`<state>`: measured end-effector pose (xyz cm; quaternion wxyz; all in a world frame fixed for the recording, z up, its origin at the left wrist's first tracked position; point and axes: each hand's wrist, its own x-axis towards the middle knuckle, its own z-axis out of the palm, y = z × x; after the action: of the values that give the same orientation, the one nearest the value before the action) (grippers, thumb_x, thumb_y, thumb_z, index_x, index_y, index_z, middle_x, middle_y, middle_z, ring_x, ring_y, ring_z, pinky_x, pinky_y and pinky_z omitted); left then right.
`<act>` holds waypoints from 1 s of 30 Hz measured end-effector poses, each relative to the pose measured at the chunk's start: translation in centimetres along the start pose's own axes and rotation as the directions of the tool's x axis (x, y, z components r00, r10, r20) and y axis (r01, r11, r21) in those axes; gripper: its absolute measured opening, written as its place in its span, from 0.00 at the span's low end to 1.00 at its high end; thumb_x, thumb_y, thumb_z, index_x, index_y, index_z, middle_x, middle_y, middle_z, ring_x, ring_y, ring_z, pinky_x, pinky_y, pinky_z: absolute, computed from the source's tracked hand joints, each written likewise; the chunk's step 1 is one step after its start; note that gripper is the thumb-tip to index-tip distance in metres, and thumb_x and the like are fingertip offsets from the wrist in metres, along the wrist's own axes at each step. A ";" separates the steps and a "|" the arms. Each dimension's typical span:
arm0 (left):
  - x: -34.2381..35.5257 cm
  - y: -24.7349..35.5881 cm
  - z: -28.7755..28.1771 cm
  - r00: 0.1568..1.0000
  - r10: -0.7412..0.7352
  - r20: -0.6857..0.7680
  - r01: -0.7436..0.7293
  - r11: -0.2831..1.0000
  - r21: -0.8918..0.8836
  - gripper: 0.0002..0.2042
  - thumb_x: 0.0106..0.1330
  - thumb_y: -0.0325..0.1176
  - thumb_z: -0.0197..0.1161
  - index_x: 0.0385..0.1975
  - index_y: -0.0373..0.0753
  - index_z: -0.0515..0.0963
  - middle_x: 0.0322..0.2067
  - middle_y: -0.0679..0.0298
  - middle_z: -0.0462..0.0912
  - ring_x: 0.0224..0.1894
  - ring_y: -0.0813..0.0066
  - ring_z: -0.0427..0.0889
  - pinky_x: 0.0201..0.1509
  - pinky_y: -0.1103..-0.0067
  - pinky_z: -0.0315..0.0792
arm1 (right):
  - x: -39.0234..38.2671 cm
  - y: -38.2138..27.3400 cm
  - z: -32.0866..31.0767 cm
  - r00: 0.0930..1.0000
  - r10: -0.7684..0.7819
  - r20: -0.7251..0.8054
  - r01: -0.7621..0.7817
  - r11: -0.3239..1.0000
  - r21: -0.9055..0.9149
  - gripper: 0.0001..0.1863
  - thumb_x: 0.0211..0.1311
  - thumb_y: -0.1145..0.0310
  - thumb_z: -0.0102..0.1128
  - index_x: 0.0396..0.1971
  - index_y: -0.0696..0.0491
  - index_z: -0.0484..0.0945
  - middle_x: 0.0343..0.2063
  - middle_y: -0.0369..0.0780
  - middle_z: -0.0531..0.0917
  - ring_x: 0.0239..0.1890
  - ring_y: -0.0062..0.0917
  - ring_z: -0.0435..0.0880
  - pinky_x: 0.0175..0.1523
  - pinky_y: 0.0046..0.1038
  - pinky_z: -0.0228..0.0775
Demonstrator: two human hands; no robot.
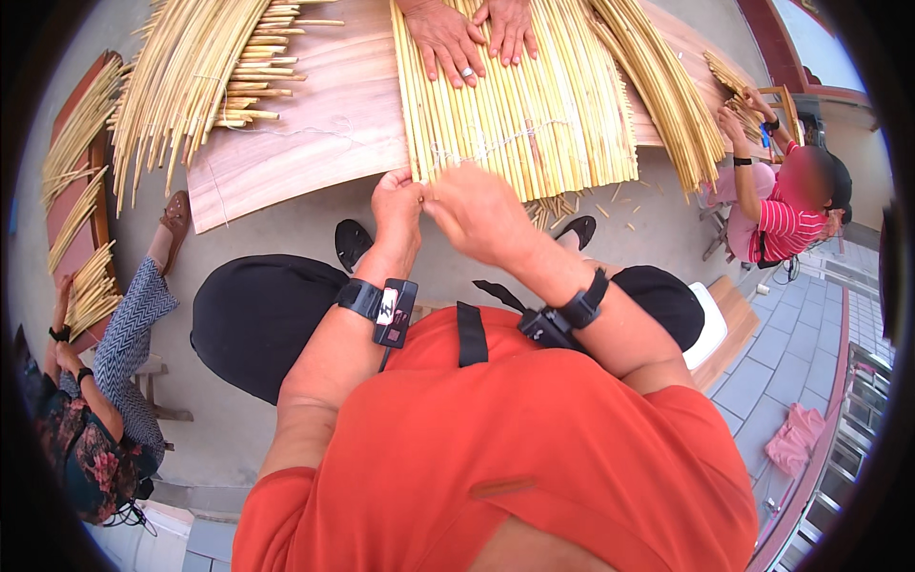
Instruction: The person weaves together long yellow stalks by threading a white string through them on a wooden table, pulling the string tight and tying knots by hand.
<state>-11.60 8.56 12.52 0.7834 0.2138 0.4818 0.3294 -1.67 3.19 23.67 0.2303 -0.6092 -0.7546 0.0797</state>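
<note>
In front of me, a mat of yellow plant stalks (572, 143) lies side by side on a wooden board (305, 162), with white string (500, 143) running across its near part. At the mat's near left corner, my left hand (396, 205) is closed in a pinch. My right hand (481, 212) is closed too, its fingertips meeting those of the left. Whatever is between the fingers is too small or hidden to make out. Across the mat, another person's two hands (448, 43) press flat on the stalks; one wears a ring.
Loose stalks (191, 86) are piled at the board's left, and another bundle (667, 86) lies right of the mat. Cut stalk bits (553, 212) litter the floor. One person (91, 410) sits at left, another (791, 205) at right, both handling stalks.
</note>
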 end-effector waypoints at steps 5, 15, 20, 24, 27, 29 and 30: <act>-0.3 0.4 -0.1 1.000 0.010 -0.014 -0.009 0.996 0.089 0.12 0.55 0.17 0.56 0.40 0.30 0.73 0.32 0.62 0.79 0.29 0.80 0.76 0.32 0.85 0.69 | -8.9 4.5 9.4 0.602 0.378 0.703 -0.787 0.426 0.445 0.09 0.56 0.63 0.54 0.25 0.53 0.73 0.15 0.35 0.71 0.14 0.24 0.67 0.26 0.29 0.65; -1.5 1.8 1.2 0.989 -0.052 -0.140 0.088 0.960 0.264 0.12 0.55 0.17 0.57 0.41 0.31 0.74 0.32 0.63 0.77 0.33 0.80 0.75 0.31 0.85 0.73 | -4.6 6.4 15.8 0.684 0.146 0.715 -0.272 -0.858 0.436 0.12 0.62 0.56 0.52 0.34 0.49 0.74 0.24 0.31 0.77 0.24 0.14 0.70 0.26 0.16 0.61; -0.5 0.1 -0.5 0.984 0.111 -0.138 -0.047 0.915 0.402 0.12 0.57 0.18 0.56 0.42 0.29 0.74 0.36 0.61 0.79 0.37 0.79 0.76 0.44 0.83 0.70 | -3.4 6.7 14.5 0.696 0.127 0.707 -0.087 -0.962 0.259 0.12 0.63 0.60 0.50 0.37 0.52 0.74 0.26 0.34 0.77 0.22 0.15 0.71 0.20 0.15 0.60; -0.9 0.5 0.0 0.985 0.052 -0.165 0.010 0.933 0.359 0.11 0.54 0.18 0.59 0.38 0.31 0.76 0.38 0.67 0.69 0.37 0.80 0.70 0.46 0.82 0.67 | -3.5 6.3 14.8 0.649 0.144 0.747 0.099 -0.990 0.105 0.13 0.65 0.61 0.46 0.39 0.54 0.74 0.27 0.35 0.77 0.22 0.17 0.71 0.19 0.15 0.60; -0.7 0.6 0.1 0.987 0.071 -0.145 -0.019 0.942 0.334 0.11 0.55 0.18 0.59 0.39 0.31 0.75 0.37 0.66 0.72 0.38 0.80 0.71 0.48 0.82 0.67 | -3.2 6.5 15.4 0.575 0.123 0.809 0.159 -0.987 0.037 0.12 0.65 0.61 0.44 0.35 0.54 0.73 0.25 0.36 0.76 0.21 0.19 0.72 0.18 0.16 0.62; -0.9 0.8 0.2 0.989 0.069 -0.129 -0.018 0.934 0.357 0.12 0.56 0.18 0.58 0.41 0.30 0.74 0.37 0.64 0.75 0.38 0.80 0.73 0.48 0.82 0.68 | -3.4 6.8 15.8 0.544 0.096 0.833 0.206 -0.978 -0.022 0.12 0.66 0.62 0.43 0.32 0.54 0.71 0.23 0.36 0.75 0.20 0.20 0.73 0.19 0.17 0.64; -1.0 0.9 0.3 0.991 0.069 -0.113 -0.022 0.928 0.371 0.12 0.58 0.19 0.57 0.43 0.30 0.74 0.36 0.62 0.79 0.38 0.79 0.76 0.47 0.82 0.69 | -3.5 6.7 15.9 0.545 0.098 0.833 0.212 -0.977 -0.024 0.12 0.66 0.62 0.43 0.32 0.54 0.71 0.23 0.36 0.75 0.20 0.20 0.73 0.19 0.17 0.64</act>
<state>-11.91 8.49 13.84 0.6898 0.3473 0.5778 0.2641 -2.28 4.02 6.10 -0.5496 0.1215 -0.4218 -0.7108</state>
